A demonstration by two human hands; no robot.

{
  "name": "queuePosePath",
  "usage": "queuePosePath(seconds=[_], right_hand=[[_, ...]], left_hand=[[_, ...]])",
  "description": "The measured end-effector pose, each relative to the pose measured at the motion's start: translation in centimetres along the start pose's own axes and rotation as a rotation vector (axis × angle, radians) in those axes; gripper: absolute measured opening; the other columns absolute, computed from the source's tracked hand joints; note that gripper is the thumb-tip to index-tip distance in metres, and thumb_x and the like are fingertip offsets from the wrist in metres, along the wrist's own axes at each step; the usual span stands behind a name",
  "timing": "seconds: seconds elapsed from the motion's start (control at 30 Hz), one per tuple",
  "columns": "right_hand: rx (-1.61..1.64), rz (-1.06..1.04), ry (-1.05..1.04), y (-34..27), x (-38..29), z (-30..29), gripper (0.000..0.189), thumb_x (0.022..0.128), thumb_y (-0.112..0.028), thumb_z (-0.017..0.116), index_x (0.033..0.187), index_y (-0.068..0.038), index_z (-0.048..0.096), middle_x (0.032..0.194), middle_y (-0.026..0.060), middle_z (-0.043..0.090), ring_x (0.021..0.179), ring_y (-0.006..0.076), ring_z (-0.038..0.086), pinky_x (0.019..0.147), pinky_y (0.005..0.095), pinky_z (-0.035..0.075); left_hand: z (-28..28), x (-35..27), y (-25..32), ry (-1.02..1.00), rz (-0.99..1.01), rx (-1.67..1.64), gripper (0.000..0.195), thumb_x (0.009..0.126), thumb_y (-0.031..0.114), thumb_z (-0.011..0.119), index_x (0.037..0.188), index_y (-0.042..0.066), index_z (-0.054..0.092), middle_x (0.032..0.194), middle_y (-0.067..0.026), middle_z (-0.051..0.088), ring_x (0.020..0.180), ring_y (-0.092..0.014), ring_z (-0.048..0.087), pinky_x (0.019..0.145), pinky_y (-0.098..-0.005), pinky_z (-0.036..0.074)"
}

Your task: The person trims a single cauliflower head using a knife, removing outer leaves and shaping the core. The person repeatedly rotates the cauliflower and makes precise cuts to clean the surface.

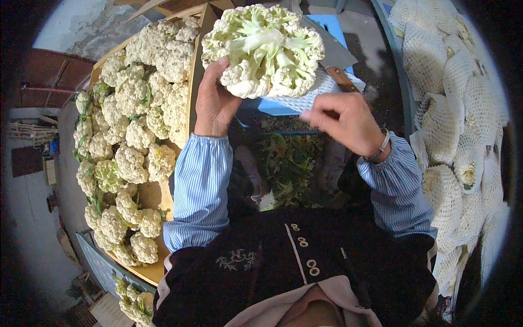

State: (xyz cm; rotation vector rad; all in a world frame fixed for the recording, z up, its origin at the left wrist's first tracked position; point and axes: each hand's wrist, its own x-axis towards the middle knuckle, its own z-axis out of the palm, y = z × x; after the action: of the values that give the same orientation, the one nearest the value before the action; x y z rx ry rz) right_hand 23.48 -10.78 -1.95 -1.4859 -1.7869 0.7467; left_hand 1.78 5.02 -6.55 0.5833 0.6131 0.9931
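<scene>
My left hand (pixel 214 98) holds a trimmed cauliflower head (pixel 265 51) by its left edge, with the cut stem side turned up. My right hand (pixel 347 118) is just below and right of the head, fingers curled, next to the wooden handle of a knife (pixel 342 78). Whether its fingers grip the handle is unclear. The broad knife blade (pixel 337 49) shows behind the cauliflower. Under the head and knife lies a white foam net sleeve (pixel 312 98) on a blue plastic stool or board (pixel 278 107), mostly hidden.
On the left, a wooden bin (pixel 197 53) holds many cauliflower heads (pixel 137 90). To the right are many cauliflowers in white foam nets (pixel 441 126), behind a crate edge (pixel 394 57). Cut green leaves (pixel 294 163) lie low between my arms.
</scene>
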Motion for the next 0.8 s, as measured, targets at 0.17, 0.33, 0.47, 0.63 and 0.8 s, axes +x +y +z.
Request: queuePosePath(seconds=[0.17,0.33,0.47,0.63,0.8], right_hand=[[0.323,0.198,0.325,2.5,0.1,1.1,0.037,0.101,-0.016,0.065,0.131,-0.001,0.051,0.111,0.0124,0.065,0.083,0.0126,0.064,0.061,0.0262,0.055],[0.474,0.263,0.364,3.8,0.4,2.1,0.061,0.094,-0.017,0.074,0.142,0.001,0.040,0.123,0.0210,0.061,0.100,0.0221,0.067,0.069,0.0332,0.064],[0.688,0.221,0.385,4.1,0.2,2.7,0.058,0.098,-0.013,0.069,0.143,0.001,0.036,0.128,0.0240,0.056,0.106,0.0204,0.065,0.075,0.0329,0.063],[0.572,0.275,0.377,4.8,0.3,2.6,0.053,0.095,-0.012,0.072,0.135,0.001,0.039,0.120,0.0216,0.060,0.098,0.0193,0.068,0.076,0.0324,0.063],[0.480,0.194,0.427,5.4,0.5,2.4,0.055,0.090,-0.018,0.079,0.130,0.001,0.046,0.113,0.0195,0.069,0.093,0.0218,0.072,0.074,0.0325,0.061]], left_hand=[[-0.5,-0.5,-0.2,-0.015,-0.013,0.033,0.050,0.095,0.025,0.062,0.136,-0.001,0.054,0.134,-0.0159,0.063,0.125,-0.032,0.060,0.111,-0.0501,0.046],[-1.7,-1.0,0.1,-0.105,-0.044,0.105,0.056,0.092,0.023,0.065,0.140,-0.002,0.051,0.138,-0.0166,0.060,0.127,-0.033,0.058,0.113,-0.0503,0.044],[-2.6,-0.5,0.7,-0.092,-0.085,0.171,0.062,0.089,0.023,0.068,0.141,-0.004,0.049,0.140,-0.0173,0.059,0.129,-0.034,0.057,0.113,-0.0510,0.043],[-2.7,0.2,2.2,-0.171,-0.091,0.296,0.082,0.083,0.015,0.075,0.152,0.001,0.032,0.143,-0.0178,0.053,0.130,-0.033,0.056,0.111,-0.0485,0.045],[-2.5,0.4,2.9,-0.205,-0.038,0.377,0.093,0.080,0.013,0.075,0.157,0.005,0.023,0.147,-0.0177,0.049,0.133,-0.033,0.053,0.110,-0.0481,0.046]])
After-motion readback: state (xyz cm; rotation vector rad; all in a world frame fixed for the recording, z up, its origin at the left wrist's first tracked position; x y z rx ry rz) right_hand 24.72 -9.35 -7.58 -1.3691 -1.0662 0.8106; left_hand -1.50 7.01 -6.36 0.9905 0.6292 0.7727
